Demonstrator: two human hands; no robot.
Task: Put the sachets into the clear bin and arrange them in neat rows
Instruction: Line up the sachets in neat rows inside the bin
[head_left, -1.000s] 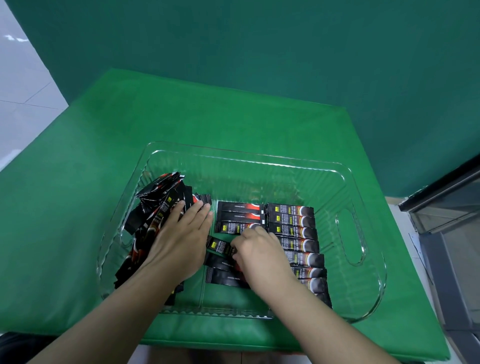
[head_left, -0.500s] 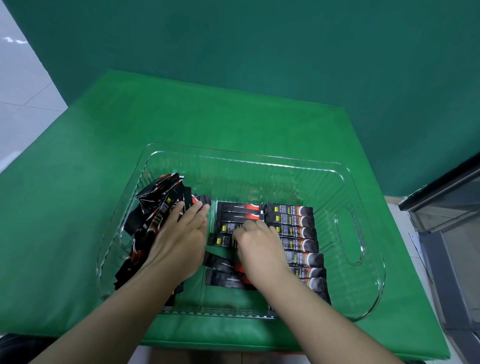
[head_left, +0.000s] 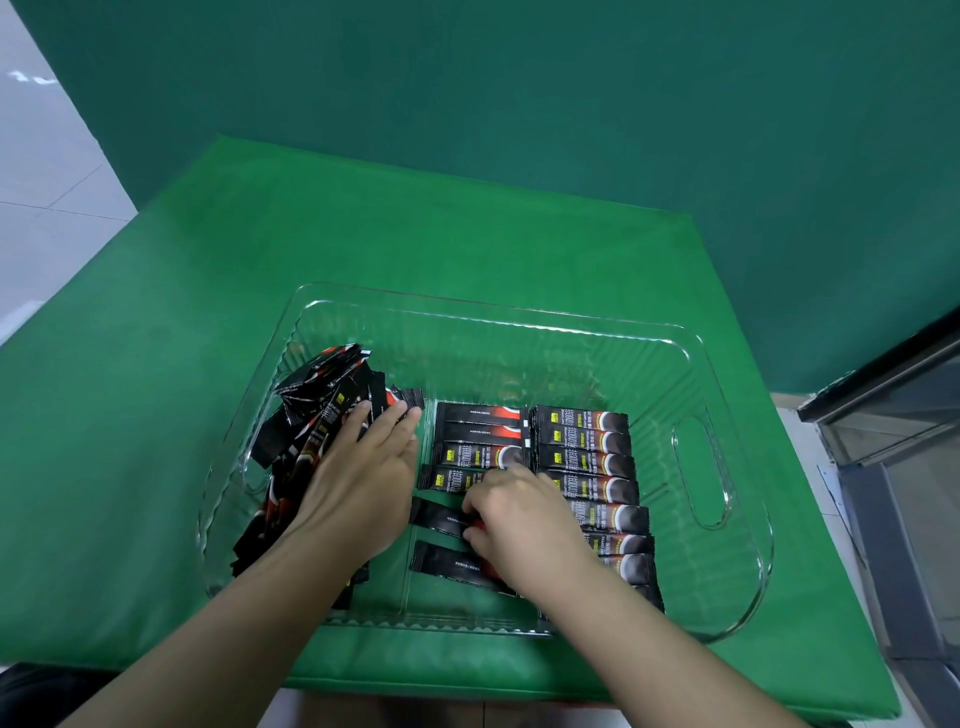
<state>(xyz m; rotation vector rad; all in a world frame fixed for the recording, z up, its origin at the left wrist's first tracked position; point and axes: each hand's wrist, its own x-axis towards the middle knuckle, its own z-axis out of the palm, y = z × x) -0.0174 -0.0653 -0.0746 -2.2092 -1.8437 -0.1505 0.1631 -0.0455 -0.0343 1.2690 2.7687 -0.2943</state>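
Sachets lie in 2 rows inside the clear bin; my left hand rests flat on the loose heap, my right hand pinches 1 sachet.

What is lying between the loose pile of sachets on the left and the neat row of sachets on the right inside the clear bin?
In the head view, between the loose pile and the right row lies a second, unfinished row in the clear bin. The left hand rests on the pile; the right hand pinches one sachet.
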